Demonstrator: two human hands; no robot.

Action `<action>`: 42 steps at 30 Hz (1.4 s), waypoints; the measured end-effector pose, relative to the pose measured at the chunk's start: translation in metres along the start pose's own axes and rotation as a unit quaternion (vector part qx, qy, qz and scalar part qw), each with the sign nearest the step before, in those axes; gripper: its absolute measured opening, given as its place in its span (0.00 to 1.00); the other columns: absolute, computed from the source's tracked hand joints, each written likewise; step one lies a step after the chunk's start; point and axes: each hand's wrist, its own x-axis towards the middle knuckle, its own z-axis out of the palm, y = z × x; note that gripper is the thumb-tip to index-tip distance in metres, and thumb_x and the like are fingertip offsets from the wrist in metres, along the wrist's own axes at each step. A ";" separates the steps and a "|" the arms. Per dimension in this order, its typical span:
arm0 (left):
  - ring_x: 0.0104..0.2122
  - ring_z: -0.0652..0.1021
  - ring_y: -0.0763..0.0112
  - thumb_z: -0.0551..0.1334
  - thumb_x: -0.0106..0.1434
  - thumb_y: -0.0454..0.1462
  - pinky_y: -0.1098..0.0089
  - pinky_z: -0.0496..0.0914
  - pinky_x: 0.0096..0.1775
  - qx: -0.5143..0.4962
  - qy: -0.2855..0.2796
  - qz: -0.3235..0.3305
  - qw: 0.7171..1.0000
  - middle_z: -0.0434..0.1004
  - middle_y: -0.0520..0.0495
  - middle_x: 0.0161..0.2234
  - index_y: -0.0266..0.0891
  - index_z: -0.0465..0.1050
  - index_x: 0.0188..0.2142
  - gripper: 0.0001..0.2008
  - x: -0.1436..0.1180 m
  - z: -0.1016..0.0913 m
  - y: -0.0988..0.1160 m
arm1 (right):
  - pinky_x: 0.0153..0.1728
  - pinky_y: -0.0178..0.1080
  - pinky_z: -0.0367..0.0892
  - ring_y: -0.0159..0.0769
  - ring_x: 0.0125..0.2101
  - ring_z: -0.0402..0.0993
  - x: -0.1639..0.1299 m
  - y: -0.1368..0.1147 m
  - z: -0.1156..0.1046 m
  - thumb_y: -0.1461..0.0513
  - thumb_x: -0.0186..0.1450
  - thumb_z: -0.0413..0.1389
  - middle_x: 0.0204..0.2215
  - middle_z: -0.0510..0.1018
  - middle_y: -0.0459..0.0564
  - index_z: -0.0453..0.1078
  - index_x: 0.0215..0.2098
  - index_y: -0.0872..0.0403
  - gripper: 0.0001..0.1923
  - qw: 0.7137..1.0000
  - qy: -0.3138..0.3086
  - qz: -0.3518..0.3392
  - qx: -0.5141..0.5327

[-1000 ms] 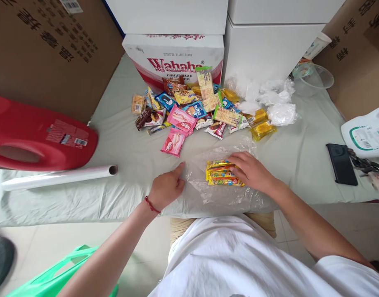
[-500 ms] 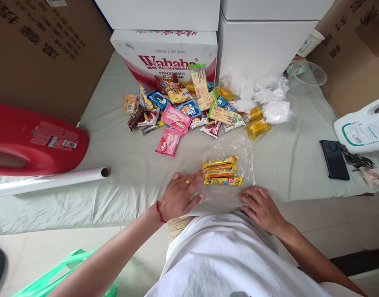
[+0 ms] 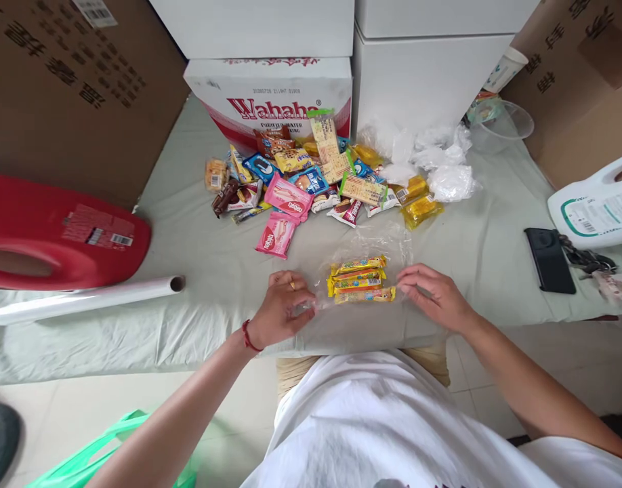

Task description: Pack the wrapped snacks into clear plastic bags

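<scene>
Several yellow-wrapped snack sticks [image 3: 360, 283] lie side by side on a clear plastic bag [image 3: 362, 322] that is spread flat on the bed sheet. At the bag's left edge is my left hand [image 3: 284, 310], its fingers curled and the thumb close to the index finger, with the film's edge between them. My right hand [image 3: 438, 298] rests by the bag's right edge, fingers stretched out and the tips just right of the sticks. Behind the bag, two pink wafer packs [image 3: 276, 234] lie at the front of a heap of wrapped snacks [image 3: 311, 179].
A Wahaha carton [image 3: 270, 95] and white boxes [image 3: 412, 81] stand at the back. Crumpled clear plastic [image 3: 450, 183] sits right of the snacks. On the left are a red jug [image 3: 61, 230] and a white roll [image 3: 87, 298]; on the right, a phone [image 3: 549, 261] and a white jug [image 3: 595, 210].
My left hand has moved left, off the snack sticks to the bag's left edge. My right hand has moved up along the right side. The bag's left part is now lifted and wrinkled.
</scene>
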 end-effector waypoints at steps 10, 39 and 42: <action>0.32 0.72 0.65 0.63 0.62 0.42 0.64 0.66 0.39 -0.054 0.223 -0.267 0.936 0.71 0.50 0.27 0.43 0.66 0.25 0.11 0.011 0.025 -0.014 | 0.31 0.35 0.61 0.37 0.29 0.75 0.039 0.032 0.025 0.57 0.70 0.52 0.29 0.81 0.46 0.76 0.39 0.51 0.11 0.972 -0.003 0.191 -0.137; 0.53 0.70 0.51 0.62 0.68 0.37 0.54 0.63 0.48 0.211 0.228 -0.085 0.947 0.78 0.41 0.55 0.45 0.81 0.47 0.10 0.037 0.071 0.049 | 0.66 0.60 0.51 0.53 0.67 0.52 0.163 0.015 0.024 0.69 0.67 0.57 0.65 0.66 0.55 0.74 0.56 0.50 0.20 0.923 -0.151 -0.206 -0.289; 0.55 0.68 0.49 0.63 0.67 0.38 0.51 0.64 0.50 0.173 0.245 -0.125 0.946 0.75 0.41 0.56 0.48 0.80 0.48 0.11 0.039 0.075 0.047 | 0.60 0.55 0.59 0.52 0.60 0.60 0.183 0.021 0.032 0.64 0.69 0.58 0.54 0.75 0.55 0.80 0.42 0.52 0.08 0.936 -0.160 -0.201 -0.242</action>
